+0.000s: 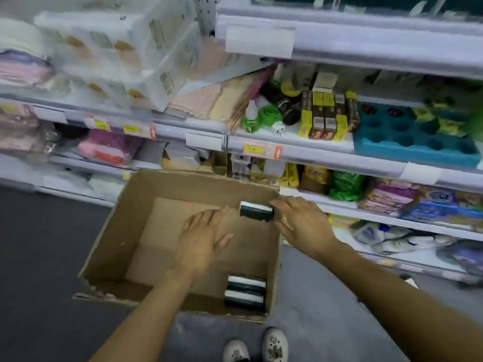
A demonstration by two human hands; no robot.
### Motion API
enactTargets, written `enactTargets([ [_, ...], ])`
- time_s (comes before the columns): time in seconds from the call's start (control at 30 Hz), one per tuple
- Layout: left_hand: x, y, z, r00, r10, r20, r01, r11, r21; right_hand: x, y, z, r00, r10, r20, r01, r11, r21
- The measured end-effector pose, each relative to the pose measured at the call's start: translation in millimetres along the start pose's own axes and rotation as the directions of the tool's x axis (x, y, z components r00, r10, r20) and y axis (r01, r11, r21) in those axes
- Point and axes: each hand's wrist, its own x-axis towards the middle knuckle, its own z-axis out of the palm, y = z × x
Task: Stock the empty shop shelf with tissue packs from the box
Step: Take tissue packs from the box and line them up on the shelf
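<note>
Two pale, speckled shoes [257, 347], cut off by the lower edge, stood on the dark grey carpeted floor [39, 257] just behind a large open brown cardboard box [104, 257] with torn, ragged rims. Bare forearms rose from the bottom corners. Over the box's flat bottom, the left hand [202, 237] was spread wide, fingers straight, holding nothing. At the far right rim, the right hand [304, 222] gripped a small dark green and white tissue pack [256, 211] between thumb and fingers; its far end was covered by the hand, and its print was too blurred to read. Two more dark green and white tissue packs [245, 292], glossy and rounded, lay side by side in the near right corner, partly hidden by the box wall. White metal shop shelves [339, 155] beyond carried goods smeared by motion blur: wrapped paper rolls [109, 53], upright yellow and brown cartons [326, 116], a teal moulded tray [415, 138] with round cups, and soft plastic bags. Price labels were illegible.
</note>
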Motion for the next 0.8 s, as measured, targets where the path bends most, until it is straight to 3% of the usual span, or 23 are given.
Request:
enactTargets([
  [0.17, 7.3, -31.3, 65.0, 0.991, -0.026, 0.128, 0.038, 0.995, -0.09, 43.5, -2.4, 71.2, 0.977, -0.014, 0.212, 0.021, 0.999, -0.032],
  [0.4, 8.9, -52.2, 134.6, 0.939, 0.02, 0.342, 0.042, 0.984, -0.174, 96.5, 4.3, 152.9, 0.909, 0.164, 0.383, -0.094, 0.976, -0.195],
  [0.5, 9.5, -59.5, 156.6, 0.876, 0.083, 0.475, 0.023, 0.977, -0.214, 112.2, 3.4, 175.7, 0.892, 0.202, 0.405, -0.106, 0.963, -0.247],
  [0.67, 10.5, -61.1, 179.3, 0.689, 0.23, 0.687, 0.002, 0.948, -0.32, 123.4, -3.7, 199.2, 0.902, 0.221, 0.37, -0.081, 0.93, -0.359],
  [0.8, 15.3, -58.3, 191.7, 0.676, 0.238, 0.698, 0.006, 0.945, -0.327, 129.8, -1.4, 206.9, 0.879, 0.253, 0.405, -0.069, 0.907, -0.416],
])
